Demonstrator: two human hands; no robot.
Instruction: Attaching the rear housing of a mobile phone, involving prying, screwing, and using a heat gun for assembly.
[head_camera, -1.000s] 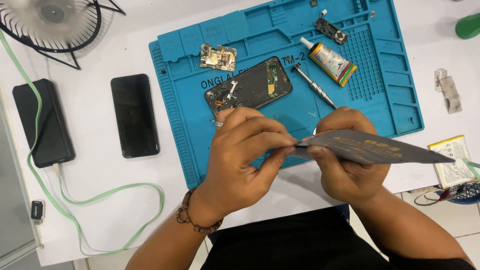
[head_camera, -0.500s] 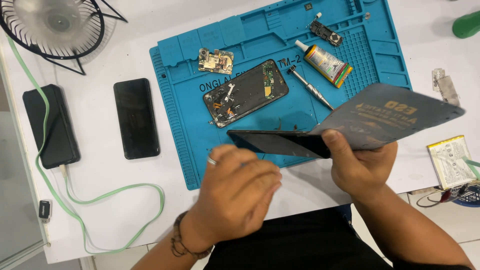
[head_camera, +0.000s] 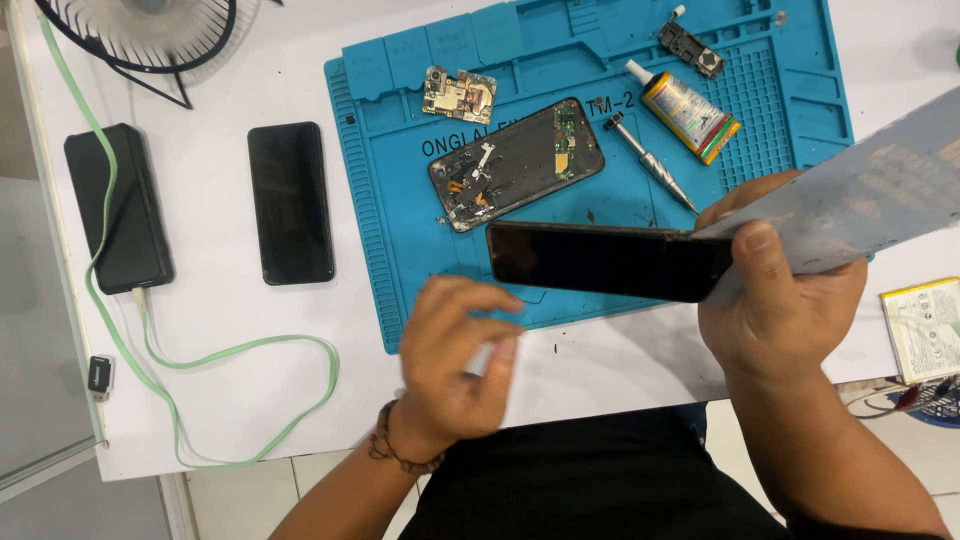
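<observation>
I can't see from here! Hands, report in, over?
Right hand grips black screen panel and grey sleeve. Left hand blurred, apart from it. Opened phone on blue mat below.

black screen panel (head_camera: 610, 260) mid-mat | grey pouch (head_camera: 880, 200) right | yellow-labelled glue tube (head_camera: 688, 113) top

Blue mat (head_camera: 400, 200) with moulded grid pattern, lying on a white bench (head_camera: 220, 330). Black glossy screen panel (head_camera: 610, 262) showing at the mat's near edge; grey sleeve (head_camera: 880, 200) with faint mottled print sitting right of it. Yellow glue tube (head_camera: 688, 112) with red-green end and white cap lying on the mat's far right. Two black slabs (head_camera: 290, 200) resting left of the mat; pale green cable (head_camera: 240, 350) looping beside them. Opened phone body (head_camera: 517, 163) on the mat showing dark, with green and orange bits.
</observation>
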